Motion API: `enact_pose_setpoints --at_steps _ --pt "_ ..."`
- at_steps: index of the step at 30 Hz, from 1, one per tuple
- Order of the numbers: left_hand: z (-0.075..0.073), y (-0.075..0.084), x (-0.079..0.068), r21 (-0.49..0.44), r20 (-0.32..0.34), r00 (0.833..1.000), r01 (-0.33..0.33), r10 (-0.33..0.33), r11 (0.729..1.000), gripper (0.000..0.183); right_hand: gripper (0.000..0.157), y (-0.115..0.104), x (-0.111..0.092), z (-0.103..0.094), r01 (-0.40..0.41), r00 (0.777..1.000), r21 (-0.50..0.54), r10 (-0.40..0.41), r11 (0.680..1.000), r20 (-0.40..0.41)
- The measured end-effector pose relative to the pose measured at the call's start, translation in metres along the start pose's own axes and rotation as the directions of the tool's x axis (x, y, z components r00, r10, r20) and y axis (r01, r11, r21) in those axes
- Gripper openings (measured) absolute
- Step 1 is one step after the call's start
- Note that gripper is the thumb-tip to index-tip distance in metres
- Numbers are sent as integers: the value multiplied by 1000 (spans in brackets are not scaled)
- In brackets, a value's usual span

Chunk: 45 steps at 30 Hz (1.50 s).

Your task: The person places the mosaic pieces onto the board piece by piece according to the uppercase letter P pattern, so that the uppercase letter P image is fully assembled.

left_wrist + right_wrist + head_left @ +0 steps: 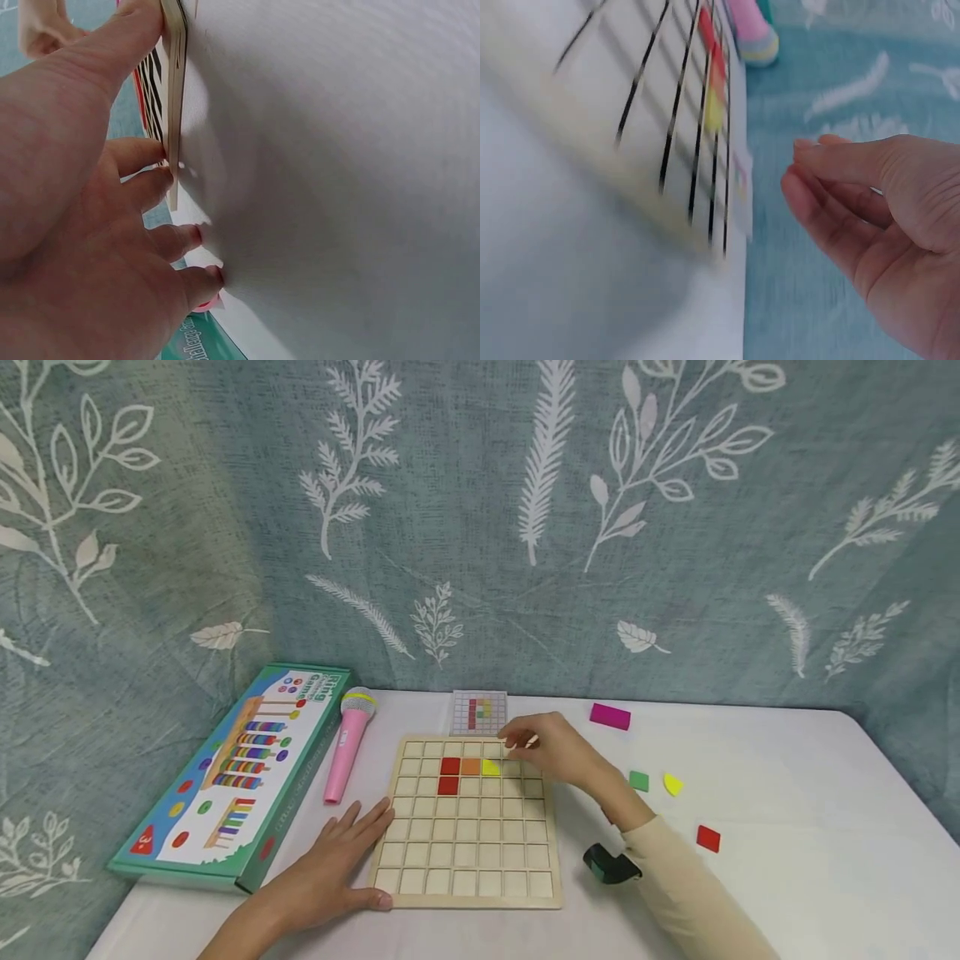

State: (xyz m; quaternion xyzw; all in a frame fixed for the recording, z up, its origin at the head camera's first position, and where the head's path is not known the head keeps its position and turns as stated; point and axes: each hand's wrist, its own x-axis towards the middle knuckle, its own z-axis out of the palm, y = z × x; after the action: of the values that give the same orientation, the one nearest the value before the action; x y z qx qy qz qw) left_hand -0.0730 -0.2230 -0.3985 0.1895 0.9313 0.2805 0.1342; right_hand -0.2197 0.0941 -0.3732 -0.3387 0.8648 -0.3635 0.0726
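Note:
A wooden grid board [465, 902] lies on the table. In it sit two red square tiles [449, 766], an orange tile [471, 767] and a yellow tile [491, 767]. My left hand [333, 864] rests at the board's left side, thumb on the near corner and fingers spread along the edge. The left wrist view has that thumb [120, 37] against the board's rim. Above the board's far right part hovers my right hand [551, 747]. Its fingers [829, 225] bend loosely towards the thumb in the right wrist view, with no tile visible between them.
Behind the board lies a printed pattern card [480, 713]. A pink toy microphone [348, 747] and a game box [240, 768] are on the left. To the right are a magenta block [611, 716], a green tile [639, 781], a yellow quarter-round tile [672, 785] and a red tile [708, 838].

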Motion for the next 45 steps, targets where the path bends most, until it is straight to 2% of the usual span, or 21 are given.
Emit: enact_pose_setpoints --at_steps 7,12,16,21,29,37,45 --pt "1 -1 1 -7 11 1000 4 -4 1000 103 23 35 -39 -28 -75 995 -47 71 996 -76" --pt "1 -1 1 -1 7 1000 1 -1 1000 103 23 54 -63 -37 -138 990 -74 135 988 -40" --pt "1 -1 1 -4 -2 1000 -3 3 1000 103 25 61 -75 -39 -191 982 -74 189 979 -24" --pt "1 -3 -1 -12 -11 1000 -9 9 1000 103 27 62 -80 -39 -230 973 -76 229 970 -12" --pt "1 -2 0 -27 1 1000 -1 1 1000 103 32 52 -84 -37 -303 952 -150 307 941 7" --pt "0 -1 -1 -25 4 1000 4 -4 1000 103 33 47 -84 -37 -267 963 -170 268 948 -18" --pt "0 -1 -1 -26 4 1000 10 -10 1000 103 29 44 -80 -42 -213 975 -194 222 958 24"
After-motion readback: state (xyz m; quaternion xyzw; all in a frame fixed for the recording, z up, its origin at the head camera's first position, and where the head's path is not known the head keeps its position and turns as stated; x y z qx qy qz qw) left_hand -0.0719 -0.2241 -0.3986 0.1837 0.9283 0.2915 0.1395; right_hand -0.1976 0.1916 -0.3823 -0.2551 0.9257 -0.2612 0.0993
